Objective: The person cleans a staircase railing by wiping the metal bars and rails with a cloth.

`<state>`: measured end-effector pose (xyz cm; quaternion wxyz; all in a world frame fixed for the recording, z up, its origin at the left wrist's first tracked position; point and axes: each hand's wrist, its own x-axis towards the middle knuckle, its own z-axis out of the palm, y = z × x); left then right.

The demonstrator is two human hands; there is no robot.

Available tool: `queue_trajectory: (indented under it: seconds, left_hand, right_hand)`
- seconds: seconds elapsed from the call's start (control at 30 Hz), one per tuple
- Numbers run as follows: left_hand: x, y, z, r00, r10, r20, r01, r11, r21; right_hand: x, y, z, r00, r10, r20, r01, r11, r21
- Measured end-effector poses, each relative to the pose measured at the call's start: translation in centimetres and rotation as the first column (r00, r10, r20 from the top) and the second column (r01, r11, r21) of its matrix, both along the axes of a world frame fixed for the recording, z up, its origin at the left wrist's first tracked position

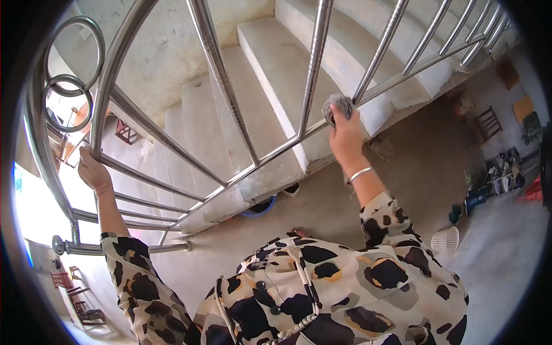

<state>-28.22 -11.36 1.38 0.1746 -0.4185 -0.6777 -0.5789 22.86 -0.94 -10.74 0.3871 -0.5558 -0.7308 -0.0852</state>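
Note:
A shiny metal stair railing slants across the view, with several bars rising from its lower rail. My right hand is closed on a bunched grey cloth. The cloth is pressed to the lower rail, by the foot of one upright bar. At the left, my left hand is closed round the railing near the foot of a thick curved tube; its fingertips are partly hidden. Two metal rings decorate the railing above that hand.
Concrete stairs climb behind the bars. Below lie the floor, a blue-rimmed basin under the stair edge, a white basket and a rack of shoes at the right. Wooden chairs stand at lower left.

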Motion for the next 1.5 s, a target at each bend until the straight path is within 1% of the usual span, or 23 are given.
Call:
queue_trajectory:
  seconds: [0.13,0.27,0.33,0.4,0.47,0.53,0.57,0.63,0.7,0.73,0.8,0.83,0.93,1.0,1.03,1.1,1.2,1.23,1.3,1.37,1.4,1.47,1.5]
  left_hand:
    - [0.3,-0.3,0.2,1.0,0.029,-0.004,-0.029,0.999,-0.026]
    - [1.1,0.1,0.2,0.999,0.019,0.033,-0.02,1.0,0.005]
    - [0.5,0.4,0.0,0.998,0.062,-0.022,-0.062,0.998,0.009]
    - [0.5,0.6,-0.2,1.0,0.019,-0.011,-0.019,0.999,0.026]
    - [0.7,0.4,-0.2,0.999,0.011,-0.037,-0.009,0.999,0.053]
    - [0.9,0.2,0.1,0.993,0.013,-0.121,-0.013,1.0,0.0]
    - [1.2,0.1,0.3,0.993,0.012,-0.119,-0.012,1.0,0.004]
    - [1.7,0.1,0.6,0.996,0.02,-0.084,-0.021,1.0,-0.015]
    - [1.9,0.3,0.6,0.996,0.002,-0.086,-0.001,1.0,0.003]
    - [2.0,0.3,0.5,0.996,-0.011,-0.089,0.012,1.0,0.016]
    - [2.0,0.2,0.5,0.996,0.021,-0.086,-0.02,1.0,0.012]
    - [2.0,0.2,0.5,0.995,0.044,-0.089,-0.044,0.999,-0.002]
    - [2.1,0.2,0.4,0.993,0.1,-0.06,-0.102,0.994,-0.032]
    - [2.5,0.0,0.8,0.994,0.109,-0.023,-0.11,0.993,-0.048]
    - [2.6,0.2,0.6,0.991,0.12,-0.062,-0.121,0.993,-0.012]
    - [3.2,-0.3,1.0,0.988,0.121,-0.093,-0.125,0.991,-0.045]
    - [3.1,-0.1,0.9,0.992,0.099,-0.074,-0.101,0.995,-0.024]
    - [3.3,-0.2,1.1,0.996,0.067,-0.054,-0.07,0.995,-0.07]
    - [3.1,-0.2,1.0,0.996,0.035,-0.083,-0.04,0.998,-0.058]
    - [2.7,-0.2,0.8,0.994,0.011,-0.107,-0.015,0.999,-0.043]
    - [2.5,-0.1,0.6,0.995,-0.013,-0.097,0.008,0.999,-0.048]
    - [2.5,0.3,0.6,0.996,-0.028,-0.086,0.025,0.999,-0.038]
    - [2.7,0.3,0.5,0.997,-0.028,-0.078,0.027,1.0,-0.013]
  right_hand:
    - [-3.8,-2.8,-4.1,0.983,0.097,-0.154,-0.128,0.969,-0.211]
    - [-3.6,-2.1,-4.3,0.926,0.108,-0.362,-0.17,0.975,-0.144]
    - [-2.1,-0.5,-2.0,0.739,0.228,-0.634,-0.473,0.845,-0.248]
    - [-1.5,1.1,2.6,0.545,0.032,-0.838,-0.425,0.872,-0.243]
    - [-2.5,0.2,10.3,0.167,0.145,-0.975,-0.452,0.89,0.055]
    - [-3.6,-0.9,16.2,-0.121,0.362,-0.924,-0.52,0.77,0.37]
    - [-4.1,-0.6,17.4,-0.119,0.367,-0.923,-0.52,0.769,0.372]
    - [-5.1,0.9,19.0,0.251,0.641,-0.725,-0.384,0.754,0.533]
    - [-6.2,3.5,16.5,0.51,0.501,-0.699,-0.232,0.863,0.45]
    - [-6.7,4.8,14.5,0.561,0.462,-0.687,-0.184,0.879,0.441]
    - [-7.5,2.6,11.1,0.348,0.332,-0.877,-0.297,0.926,0.233]
    - [-7.9,2.2,8.3,0.419,0.305,-0.856,-0.213,0.949,0.234]
    - [-7.3,0.7,-1.0,0.612,0.021,-0.79,-0.091,0.995,-0.044]
    - [-7.1,-1.2,-1.7,0.575,-0.008,-0.818,-0.193,0.97,-0.146]
    - [-7.0,-0.2,-0.9,0.581,0.017,-0.814,-0.199,0.972,-0.122]
    - [-6.2,1.6,0.5,0.158,-0.008,-0.987,-0.318,0.946,-0.059]
    - [-6.5,0.8,14.1,0.059,0.285,-0.957,-0.306,0.918,0.254]
    - [-6.1,0.8,17.8,0.16,0.357,-0.92,-0.284,0.91,0.304]
    - [-6.4,1.2,24.7,0.176,0.607,-0.775,-0.309,0.781,0.543]
    - [-7.3,2.9,29.1,0.353,0.775,-0.525,-0.219,0.614,0.759]
    - [-8.0,3.9,30.0,0.296,0.836,-0.461,-0.233,0.532,0.814]
    - [-7.8,4.6,29.5,0.768,0.535,-0.352,-0.028,0.577,0.816]
    - [-8.0,4.6,28.4,0.84,0.461,-0.288,-0.004,0.535,0.845]
